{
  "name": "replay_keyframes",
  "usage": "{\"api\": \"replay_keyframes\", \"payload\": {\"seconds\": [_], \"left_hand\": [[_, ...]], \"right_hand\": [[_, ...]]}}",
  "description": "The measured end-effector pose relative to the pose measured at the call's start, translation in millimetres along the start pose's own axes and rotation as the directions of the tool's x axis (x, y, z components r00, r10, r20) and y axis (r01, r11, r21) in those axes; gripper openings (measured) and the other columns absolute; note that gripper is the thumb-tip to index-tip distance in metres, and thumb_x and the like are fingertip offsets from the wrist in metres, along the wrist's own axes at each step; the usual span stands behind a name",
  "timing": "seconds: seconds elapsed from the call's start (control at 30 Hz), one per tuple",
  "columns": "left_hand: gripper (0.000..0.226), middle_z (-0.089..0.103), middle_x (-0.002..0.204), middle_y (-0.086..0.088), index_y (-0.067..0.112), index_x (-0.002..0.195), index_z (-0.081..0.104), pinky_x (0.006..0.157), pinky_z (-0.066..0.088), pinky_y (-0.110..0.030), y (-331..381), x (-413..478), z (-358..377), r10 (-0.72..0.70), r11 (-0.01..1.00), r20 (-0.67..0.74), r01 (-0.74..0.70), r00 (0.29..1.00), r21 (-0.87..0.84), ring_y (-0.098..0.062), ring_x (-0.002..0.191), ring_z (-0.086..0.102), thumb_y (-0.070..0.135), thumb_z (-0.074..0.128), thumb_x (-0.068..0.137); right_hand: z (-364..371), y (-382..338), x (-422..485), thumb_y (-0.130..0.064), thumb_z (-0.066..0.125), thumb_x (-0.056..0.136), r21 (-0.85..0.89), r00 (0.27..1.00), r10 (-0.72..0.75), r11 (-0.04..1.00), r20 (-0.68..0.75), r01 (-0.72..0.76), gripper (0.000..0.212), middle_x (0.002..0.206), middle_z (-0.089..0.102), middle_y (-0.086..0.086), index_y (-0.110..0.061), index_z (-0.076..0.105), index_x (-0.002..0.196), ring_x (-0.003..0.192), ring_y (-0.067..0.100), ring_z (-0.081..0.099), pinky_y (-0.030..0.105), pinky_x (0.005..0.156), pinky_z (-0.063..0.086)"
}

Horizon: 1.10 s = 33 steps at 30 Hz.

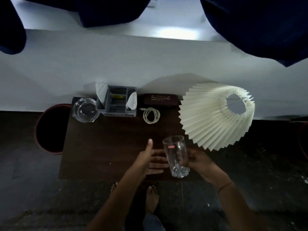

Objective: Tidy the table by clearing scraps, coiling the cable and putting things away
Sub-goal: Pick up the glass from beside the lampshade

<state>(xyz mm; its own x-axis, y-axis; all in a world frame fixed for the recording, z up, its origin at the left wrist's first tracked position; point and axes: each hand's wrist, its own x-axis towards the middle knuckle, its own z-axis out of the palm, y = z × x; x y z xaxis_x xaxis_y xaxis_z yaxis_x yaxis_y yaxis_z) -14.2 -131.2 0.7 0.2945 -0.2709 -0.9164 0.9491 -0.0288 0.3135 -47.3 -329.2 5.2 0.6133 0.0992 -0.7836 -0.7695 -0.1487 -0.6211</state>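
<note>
My right hand [198, 161] grips a clear drinking glass [175, 155] with a red label, held tilted just above the near edge of the dark wooden table [108, 147]. Beside the glass, my left hand [150, 158] is spread with straight fingers and raised thumb, its fingertips near the glass. A white cable [151, 115] lies coiled at the back of the table. A grey organiser [116, 103] stands left of it with white crumpled tissues [101, 91] in its end slots.
A glass ashtray [85, 110] sits at the table's back left corner. A dark spectacle case [160, 99] lies against the wall. A pleated white lampshade [218, 117] overhangs the right side. A round red-rimmed bin [50, 129] stands on the floor to the left.
</note>
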Motion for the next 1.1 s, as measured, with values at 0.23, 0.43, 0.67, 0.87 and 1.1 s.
{"api": "replay_keyframes", "payload": {"seconds": [0.23, 0.43, 0.67, 0.87, 1.1], "left_hand": [[0.034, 0.071, 0.060, -0.014, -0.004, 0.072, 0.068, 0.048, 0.055, -0.020, 55, -63, -103, -0.058, 0.962, -0.111, 0.086, 0.992, 0.260, -0.019, 0.052, 0.069, 0.024, 0.057, 0.088], [0.034, 0.060, 0.035, -0.002, -0.007, 0.064, 0.061, 0.032, 0.038, -0.011, 87, -111, -172, 0.195, 0.894, -0.365, -0.013, 0.910, 0.447, -0.006, 0.029, 0.054, 0.013, 0.053, 0.090], [0.028, 0.066, 0.048, -0.015, -0.009, 0.066, 0.065, 0.038, 0.051, -0.019, 138, -123, -212, 0.324, 0.886, -0.465, -0.093, 0.824, 0.454, -0.016, 0.035, 0.062, 0.014, 0.063, 0.083], [0.033, 0.069, 0.055, -0.016, -0.014, 0.077, 0.066, 0.061, 0.058, -0.035, 170, -106, -224, 0.377, 0.889, -0.495, -0.155, 0.783, 0.432, -0.021, 0.044, 0.067, 0.020, 0.066, 0.077], [0.023, 0.067, 0.045, -0.007, -0.010, 0.067, 0.066, 0.039, 0.051, -0.018, 185, -89, -231, 0.431, 0.858, -0.511, -0.162, 0.744, 0.487, -0.014, 0.040, 0.065, 0.012, 0.064, 0.073]], "right_hand": [[94, -38, 25, 0.011, 0.073, 0.065, 0.017, 0.940, -0.107, 0.994, 0.325, 0.107, 0.061, 0.115, 0.068, 0.004, -0.022, 0.062, 0.116, 0.112, 0.019, 0.061, 0.031, 0.094, 0.050], [180, -100, 53, 0.004, 0.076, 0.065, -0.139, 0.911, -0.213, 0.951, 0.353, 0.276, 0.073, 0.125, 0.060, -0.002, -0.020, 0.050, 0.129, 0.115, 0.007, 0.056, 0.032, 0.103, 0.043], [225, -169, 68, -0.025, 0.071, 0.077, -0.237, 0.903, -0.296, 0.896, 0.312, 0.375, 0.046, 0.120, 0.062, 0.004, -0.022, 0.057, 0.121, 0.109, 0.019, 0.058, 0.035, 0.094, 0.049], [242, -198, 83, -0.033, 0.068, 0.080, -0.363, 0.888, -0.452, 0.816, 0.085, 0.450, 0.045, 0.100, 0.068, -0.001, -0.016, 0.057, 0.119, 0.082, 0.004, 0.058, -0.002, 0.060, 0.042], [256, -214, 111, -0.034, 0.055, 0.089, -0.286, 0.932, -0.361, 0.892, 0.012, 0.349, 0.044, 0.112, 0.065, 0.020, -0.003, 0.055, 0.121, 0.100, 0.031, 0.063, 0.048, 0.089, 0.053]]}}
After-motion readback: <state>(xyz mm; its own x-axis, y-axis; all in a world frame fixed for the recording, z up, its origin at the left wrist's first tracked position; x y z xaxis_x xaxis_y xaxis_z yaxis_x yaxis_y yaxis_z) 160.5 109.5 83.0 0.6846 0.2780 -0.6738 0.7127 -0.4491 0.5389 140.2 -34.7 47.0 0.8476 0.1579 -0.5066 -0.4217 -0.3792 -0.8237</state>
